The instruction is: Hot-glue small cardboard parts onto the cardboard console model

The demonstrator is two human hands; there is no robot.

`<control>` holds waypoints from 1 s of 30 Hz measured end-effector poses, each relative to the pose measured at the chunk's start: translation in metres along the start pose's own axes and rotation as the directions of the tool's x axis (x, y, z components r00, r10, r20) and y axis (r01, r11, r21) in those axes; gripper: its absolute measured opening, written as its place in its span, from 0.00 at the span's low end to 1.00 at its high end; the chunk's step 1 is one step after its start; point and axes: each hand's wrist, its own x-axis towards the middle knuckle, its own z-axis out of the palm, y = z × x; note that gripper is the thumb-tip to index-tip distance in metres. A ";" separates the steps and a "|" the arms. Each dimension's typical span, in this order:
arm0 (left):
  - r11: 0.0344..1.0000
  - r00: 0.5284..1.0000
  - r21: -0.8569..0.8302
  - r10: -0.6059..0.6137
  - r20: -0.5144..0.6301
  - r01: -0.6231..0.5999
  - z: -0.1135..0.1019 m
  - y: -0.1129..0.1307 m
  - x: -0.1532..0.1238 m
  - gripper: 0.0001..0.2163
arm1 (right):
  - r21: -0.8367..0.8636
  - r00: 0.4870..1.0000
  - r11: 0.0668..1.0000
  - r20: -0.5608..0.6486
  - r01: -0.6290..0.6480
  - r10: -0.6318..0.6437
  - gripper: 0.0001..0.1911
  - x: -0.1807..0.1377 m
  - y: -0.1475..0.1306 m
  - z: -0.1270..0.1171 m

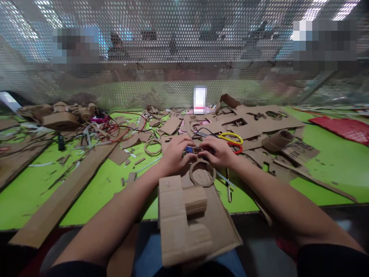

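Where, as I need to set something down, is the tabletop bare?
Widest: at right, the green tabletop between the flat red sheet and long thin brown cardboard strip. Smaller: between the wide brown cardboard plank and left forearm. Brown cardboard scraps crowd the middle, beyond the left hand and right hand.

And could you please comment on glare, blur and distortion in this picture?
Head view: light streaks glare through the mesh screen; the bright upright panel is pixelated; the small blue part at the left hand is too soft to make out; the forearms look stretched, perhaps wide-angle distortion.
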 end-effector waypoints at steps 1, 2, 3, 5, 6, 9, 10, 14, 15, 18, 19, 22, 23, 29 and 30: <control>1.000 1.000 0.000 0.004 -0.001 -0.004 0.000 0.000 0.000 0.11 | 0.003 1.000 1.000 0.002 0.001 -0.001 0.09 0.000 0.000 0.000; 1.000 1.000 0.000 0.010 0.001 -0.010 0.000 -0.001 0.000 0.10 | 0.005 1.000 1.000 0.005 0.003 -0.003 0.09 0.001 -0.001 0.000; 1.000 1.000 0.000 0.016 0.004 -0.016 0.000 -0.001 0.000 0.10 | 0.008 1.000 1.000 0.010 0.004 -0.004 0.09 0.001 -0.001 0.001; 0.999 0.999 0.002 0.032 0.012 -0.032 -0.001 -0.001 0.000 0.09 | 0.014 1.000 1.000 0.017 0.004 -0.005 0.09 0.001 -0.001 0.002; 0.999 0.999 0.005 0.039 0.016 -0.039 -0.001 -0.001 0.000 0.09 | 0.017 1.000 1.000 0.020 0.003 -0.004 0.09 0.001 -0.002 0.003; 0.998 0.998 0.021 0.055 0.026 -0.055 -0.004 0.000 -0.001 0.10 | 0.021 1.000 1.000 0.029 -0.002 0.001 0.09 0.000 -0.002 0.005; 0.998 0.998 0.028 0.058 0.028 -0.059 -0.004 -0.001 -0.001 0.10 | 0.020 0.999 1.000 0.033 -0.002 0.001 0.09 0.000 -0.002 0.005; 0.998 0.999 0.050 0.034 0.019 -0.035 -0.008 -0.001 -0.002 0.12 | 0.023 0.999 1.000 0.047 -0.007 0.006 0.08 0.001 -0.002 0.007; 0.998 1.000 0.053 0.019 0.012 -0.020 -0.008 -0.002 -0.002 0.14 | 0.024 0.999 1.000 0.046 -0.011 0.010 0.08 0.001 -0.002 0.006; 0.999 1.000 0.050 -0.014 0.003 0.014 -0.009 -0.002 -0.001 0.19 | 0.024 0.999 1.000 0.041 -0.020 0.019 0.08 0.002 -0.003 0.006; 0.999 1.000 0.047 -0.018 0.006 0.018 -0.009 -0.001 0.000 0.20 | 0.023 0.999 1.000 0.042 -0.020 0.019 0.07 0.002 -0.003 0.006; 0.999 1.000 0.048 -0.021 0.016 0.020 -0.009 0.000 0.001 0.17 | 0.025 0.999 0.999 0.049 -0.022 0.020 0.08 0.001 -0.003 0.007; 0.999 1.000 0.050 -0.019 0.018 0.018 -0.009 0.000 0.001 0.16 | 0.026 0.999 0.999 0.048 -0.024 0.022 0.08 0.001 -0.003 0.007; 0.999 1.000 0.044 0.008 0.010 -0.008 -0.008 -0.001 0.000 0.12 | 0.034 0.999 0.999 0.036 -0.029 0.027 0.09 0.000 -0.001 0.006; 0.999 1.000 0.040 0.010 0.005 -0.010 -0.008 -0.001 0.000 0.12 | 0.035 0.999 0.999 0.035 -0.026 0.025 0.09 0.000 -0.001 0.006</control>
